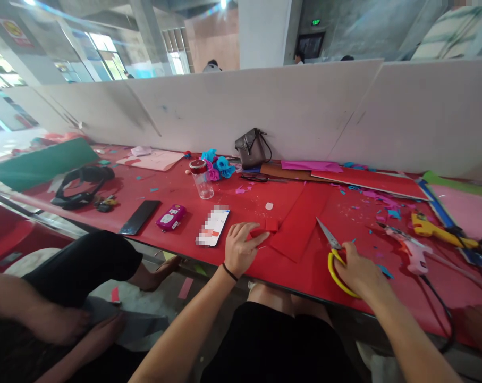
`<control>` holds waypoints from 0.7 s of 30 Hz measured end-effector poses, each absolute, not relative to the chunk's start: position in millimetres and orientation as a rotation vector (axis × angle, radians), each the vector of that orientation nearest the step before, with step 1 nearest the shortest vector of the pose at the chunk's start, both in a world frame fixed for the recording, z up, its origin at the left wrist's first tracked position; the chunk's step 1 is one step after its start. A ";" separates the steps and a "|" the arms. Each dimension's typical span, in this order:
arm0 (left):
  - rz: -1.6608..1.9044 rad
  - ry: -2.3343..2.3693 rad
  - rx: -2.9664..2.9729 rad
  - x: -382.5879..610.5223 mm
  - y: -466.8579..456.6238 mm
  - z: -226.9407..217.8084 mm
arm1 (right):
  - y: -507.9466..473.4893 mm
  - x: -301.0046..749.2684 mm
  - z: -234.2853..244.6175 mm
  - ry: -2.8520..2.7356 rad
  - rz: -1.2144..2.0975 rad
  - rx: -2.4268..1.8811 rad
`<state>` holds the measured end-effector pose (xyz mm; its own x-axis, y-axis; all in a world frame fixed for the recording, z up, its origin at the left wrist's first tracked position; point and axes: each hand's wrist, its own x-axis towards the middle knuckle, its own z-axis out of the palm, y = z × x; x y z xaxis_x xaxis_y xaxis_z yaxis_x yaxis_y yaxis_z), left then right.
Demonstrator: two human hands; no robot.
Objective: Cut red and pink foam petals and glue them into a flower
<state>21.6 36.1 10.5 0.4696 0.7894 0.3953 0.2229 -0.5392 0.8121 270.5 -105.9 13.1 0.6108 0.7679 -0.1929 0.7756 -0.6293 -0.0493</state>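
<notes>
My left hand [241, 246] rests on the red table, its fingers pinching a small folded piece of red paper [269, 226] that lies on a larger red paper sheet [300, 223]. My right hand [358, 270] is closed around the yellow handles of a pair of scissors [333, 250]. The blades point up and left and lie on the table just right of the red sheet. A black band circles my left wrist.
A phone [213, 225], a pink device [171, 217], a dark phone [139, 216] and a clear cup [202, 180] sit to the left. Glue guns [412, 250] lie right. A brown bag [250, 148], paper flowers [219, 166] and coloured sheets line the white partition. Another person's legs are at left.
</notes>
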 end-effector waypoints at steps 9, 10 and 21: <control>0.747 0.872 1.179 33.0 27.4 3.9 | -106.9 261.3 28.1 1.632 0.041 2.776; 0.753 0.850 1.167 33.0 25.7 4.0 | -103.5 254.1 27.4 1.818 0.029 2.839; 0.780 0.752 1.289 33.2 15.8 12.2 | -56.9 163.8 6.4 1.873 -2.096 3.314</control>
<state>33.2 15.8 12.2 0.5395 0.8405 -0.0493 -0.0793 0.1091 0.9909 163.8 -56.9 6.4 0.4317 0.8968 -0.0973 -0.0037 -0.1060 -0.9944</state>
